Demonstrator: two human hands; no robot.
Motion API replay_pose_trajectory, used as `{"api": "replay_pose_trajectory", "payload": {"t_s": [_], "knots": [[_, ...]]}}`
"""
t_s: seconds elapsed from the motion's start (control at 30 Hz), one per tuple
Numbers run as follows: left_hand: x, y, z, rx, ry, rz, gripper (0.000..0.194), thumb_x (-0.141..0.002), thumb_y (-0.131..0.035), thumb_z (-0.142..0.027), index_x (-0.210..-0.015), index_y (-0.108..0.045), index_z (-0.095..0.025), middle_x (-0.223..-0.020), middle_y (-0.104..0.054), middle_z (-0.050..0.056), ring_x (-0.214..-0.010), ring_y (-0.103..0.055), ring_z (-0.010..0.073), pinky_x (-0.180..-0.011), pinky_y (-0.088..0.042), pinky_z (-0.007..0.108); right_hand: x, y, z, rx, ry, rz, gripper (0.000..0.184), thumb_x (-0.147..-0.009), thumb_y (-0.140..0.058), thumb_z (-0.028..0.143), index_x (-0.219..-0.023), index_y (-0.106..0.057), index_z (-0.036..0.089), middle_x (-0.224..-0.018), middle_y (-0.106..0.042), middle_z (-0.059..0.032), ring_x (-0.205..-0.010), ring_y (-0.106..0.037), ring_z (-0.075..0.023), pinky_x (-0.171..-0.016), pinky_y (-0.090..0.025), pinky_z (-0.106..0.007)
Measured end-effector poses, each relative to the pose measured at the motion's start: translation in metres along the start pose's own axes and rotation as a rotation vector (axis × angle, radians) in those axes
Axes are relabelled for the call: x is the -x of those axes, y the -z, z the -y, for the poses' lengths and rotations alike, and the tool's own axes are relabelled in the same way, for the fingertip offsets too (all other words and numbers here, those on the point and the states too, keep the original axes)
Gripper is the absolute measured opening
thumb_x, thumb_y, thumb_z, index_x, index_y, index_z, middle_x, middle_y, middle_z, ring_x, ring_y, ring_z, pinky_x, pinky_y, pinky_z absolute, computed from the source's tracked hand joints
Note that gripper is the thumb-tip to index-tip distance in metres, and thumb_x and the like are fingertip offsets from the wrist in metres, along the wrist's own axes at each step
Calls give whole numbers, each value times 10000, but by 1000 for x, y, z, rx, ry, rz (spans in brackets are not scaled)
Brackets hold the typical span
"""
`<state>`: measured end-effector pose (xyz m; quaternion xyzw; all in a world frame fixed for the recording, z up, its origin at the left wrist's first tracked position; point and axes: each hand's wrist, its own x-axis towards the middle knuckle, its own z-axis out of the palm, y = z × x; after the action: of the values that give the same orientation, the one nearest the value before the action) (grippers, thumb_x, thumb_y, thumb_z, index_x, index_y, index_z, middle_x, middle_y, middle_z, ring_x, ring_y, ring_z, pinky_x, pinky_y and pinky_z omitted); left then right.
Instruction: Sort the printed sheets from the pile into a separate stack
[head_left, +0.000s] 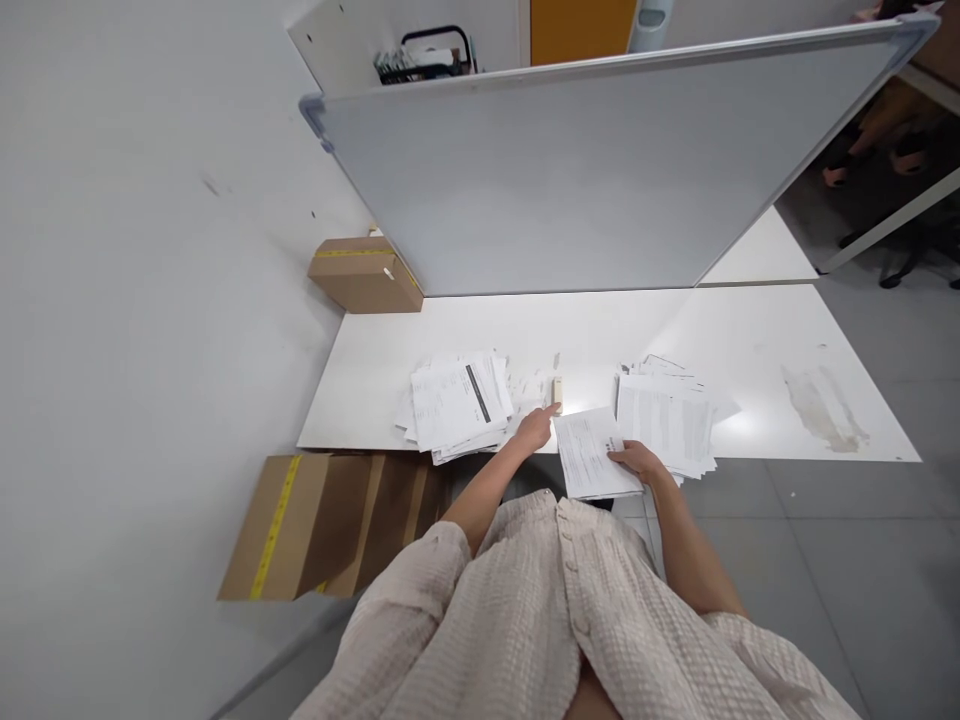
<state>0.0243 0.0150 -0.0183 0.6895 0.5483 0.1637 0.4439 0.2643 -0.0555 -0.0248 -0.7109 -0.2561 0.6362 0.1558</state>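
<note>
While right hand (636, 458) pinches sheaf of papers (589, 455) across near edge of table (480, 320), left hand (534, 430) extends index finger to small block (557, 390), others curled, hold unclear. One-sided pinch could let sheaf fan apart; stray fingertip could shift block.

White wall (135, 330), grey tiled floor (847, 560)

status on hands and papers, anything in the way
Left hand at small beige object. Right hand gripping printed sheets. Paper stacks either side, no obstruction seen.
</note>
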Motion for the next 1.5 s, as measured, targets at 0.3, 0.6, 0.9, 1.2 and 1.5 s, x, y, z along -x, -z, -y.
{"api": "replay_pose_trajectory", "payload": {"t_s": [0.3,0.6,0.9,1.2,1.5], "knots": [[-4,1,4,-87,-36,26,479,-741,-451,-118,-1211,-455,-212,-1070,-552,85,-958,-523,210,-849,-374,290,0,4,-3,-101,-10,91,218,-579,-633,200,-781,-609,122,-806,-674,-108,-716,-634,-215,-620,-498,-303],[-3,6,-13,-459,-52,219,485,-820,-290,-138,-1302,-305,-190,-1224,-454,88,-1062,-459,210,-875,-355,307,-6,-2,3,-158,5,39,173,-593,-642,211,-748,-599,147,-854,-673,-109,-786,-627,-231,-637,-512,-301],[-3,2,-10,-536,19,248,563,-785,-329,-97,-1316,-253,-268,-1156,-438,91,-965,-505,208,-756,-406,291,-14,-1,-4,-177,24,20,205,-580,-639,229,-762,-593,145,-885,-666,-116,-769,-628,-232,-628,-507,-312],[0,3,-13,-551,102,275,616,-775,-340,-91,-1319,-201,-343,-1098,-424,94,-893,-529,211,-680,-410,292,-14,-5,-1,-71,85,-42,235,-585,-606,246,-789,-591,131,-874,-663,-113,-727,-625,-208,-580,-490,-281],[42,16,-11,-409,-151,-22,452,-848,-289,-191,-1294,-306,-265,-997,-501,65,-893,-487,181,-779,-396,291,20,73,4,35,169,-376,296,-575,-621,317,-797,-581,125,-728,-648,-76,-600,-594,-173,-506,-457,-243]]}}
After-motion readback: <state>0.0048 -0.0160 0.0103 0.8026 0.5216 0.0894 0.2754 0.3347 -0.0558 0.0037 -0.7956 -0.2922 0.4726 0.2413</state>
